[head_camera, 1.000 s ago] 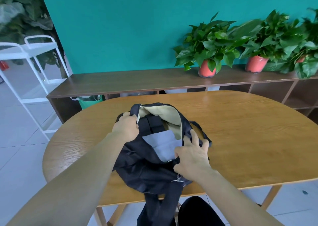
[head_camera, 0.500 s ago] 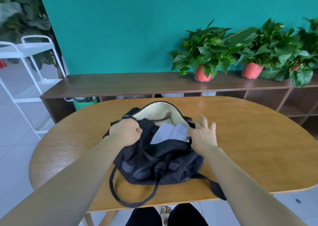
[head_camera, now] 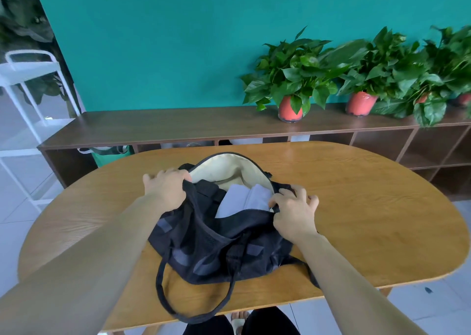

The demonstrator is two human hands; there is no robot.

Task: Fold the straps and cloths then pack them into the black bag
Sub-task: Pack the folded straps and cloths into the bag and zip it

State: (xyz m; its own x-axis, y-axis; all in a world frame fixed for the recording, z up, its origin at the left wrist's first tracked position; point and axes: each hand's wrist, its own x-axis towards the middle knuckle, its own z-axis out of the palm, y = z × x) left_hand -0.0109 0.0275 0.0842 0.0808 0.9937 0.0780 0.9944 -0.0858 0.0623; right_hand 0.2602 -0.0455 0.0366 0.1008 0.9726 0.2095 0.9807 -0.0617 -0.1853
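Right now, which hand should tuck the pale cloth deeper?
Probably right: the right hand pinches the rim of the black bag beside the pale cloth; the left hand grips the opposite end.

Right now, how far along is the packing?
Done: folded grey cloths and what look like black straps sit inside the black bag. In hand: the left hand grips the opening's left end, the right hand pinches its right end. Left: the bag's mouth gapes open, so closing it likely remains.
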